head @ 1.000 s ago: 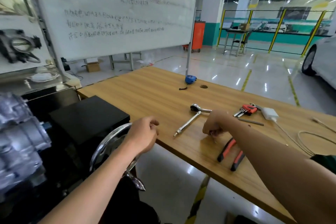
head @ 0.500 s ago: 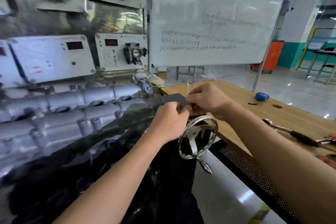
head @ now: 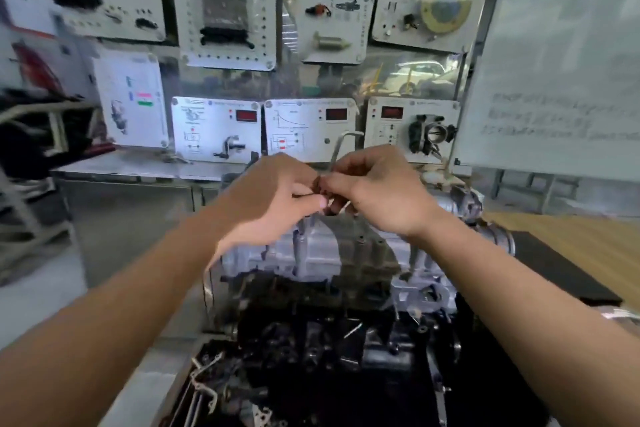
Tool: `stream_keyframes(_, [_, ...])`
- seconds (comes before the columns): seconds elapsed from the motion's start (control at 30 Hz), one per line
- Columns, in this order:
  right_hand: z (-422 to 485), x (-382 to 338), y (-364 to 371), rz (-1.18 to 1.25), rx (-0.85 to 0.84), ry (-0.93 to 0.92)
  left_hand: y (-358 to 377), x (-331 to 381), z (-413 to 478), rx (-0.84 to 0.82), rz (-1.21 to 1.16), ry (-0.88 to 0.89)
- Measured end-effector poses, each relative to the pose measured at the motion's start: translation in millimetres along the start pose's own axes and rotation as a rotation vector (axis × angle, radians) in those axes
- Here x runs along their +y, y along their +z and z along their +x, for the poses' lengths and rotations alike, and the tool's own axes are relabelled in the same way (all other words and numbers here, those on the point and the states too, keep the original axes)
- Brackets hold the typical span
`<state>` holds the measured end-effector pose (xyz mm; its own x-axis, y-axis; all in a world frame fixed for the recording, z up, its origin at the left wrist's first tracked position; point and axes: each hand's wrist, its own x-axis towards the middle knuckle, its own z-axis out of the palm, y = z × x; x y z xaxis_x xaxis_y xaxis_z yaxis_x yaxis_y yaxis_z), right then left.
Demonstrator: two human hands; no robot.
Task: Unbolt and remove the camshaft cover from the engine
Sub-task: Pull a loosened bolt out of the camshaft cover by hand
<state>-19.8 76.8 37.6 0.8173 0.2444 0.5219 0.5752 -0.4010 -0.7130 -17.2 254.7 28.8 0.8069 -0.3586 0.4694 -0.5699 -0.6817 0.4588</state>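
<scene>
The camshaft cover [head: 313, 253] is seated on top of the engine [head: 329, 340], directly below both hands. An L-shaped hex key [head: 336, 149] is held upright, pinched by the curled fingers of the right hand [head: 377, 194]. The left hand [head: 270, 198] is curled beside it, and whether it grips anything cannot be determined.

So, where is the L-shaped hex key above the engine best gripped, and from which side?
Probably the short bent arm at the top of the hex key, from the right: it juts rightward, giving leverage, clear above the right hand, which pinches the thin upright shaft lower down.
</scene>
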Motion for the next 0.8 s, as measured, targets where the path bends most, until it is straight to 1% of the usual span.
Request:
stream_keyframes(0.1, [23.6, -5.9, 33.3, -0.064, -0.041, -0.141, -27.5, -32.1, -7.8, -0.025, 0.071, -0.011])
stream_keyframes(0.17, [36.6, -6.4, 49.8, -0.018, -0.049, -0.188, -34.0, -48.3, -12.9, -0.037, 0.067, 0.004])
stream_keyframes(0.3, [53.9, 1.6, 76.7, 0.003, -0.094, -0.247, -36.6, -70.7, -22.6, 0.041, 0.029, 0.024])
stream_keyframes(0.37, [60.6, 5.6, 85.4, 0.023, -0.104, -0.272, -36.9, -80.0, -24.7, 0.069, 0.018, -0.002])
stream_keyframes(0.47, [69.4, 9.8, 93.0, 0.032, -0.12, -0.323, -37.7, -92.0, -25.4, 0.086, -0.084, -0.059])
stream_keyframes(0.57, [71.4, 13.4, 97.2, 0.014, -0.154, -0.378, -40.4, -97.0, -26.5, 0.093, -0.132, -0.075])
stream_keyframes(0.67, [70.3, 19.0, 98.3, 0.016, -0.16, -0.397, -37.0, -100.1, -27.5, 0.104, -0.219, -0.066])
stream_keyframes(0.8, [70.2, 23.8, 99.5, 0.028, -0.139, -0.429, -24.9, -101.9, -28.4, 0.164, -0.328, -0.043])
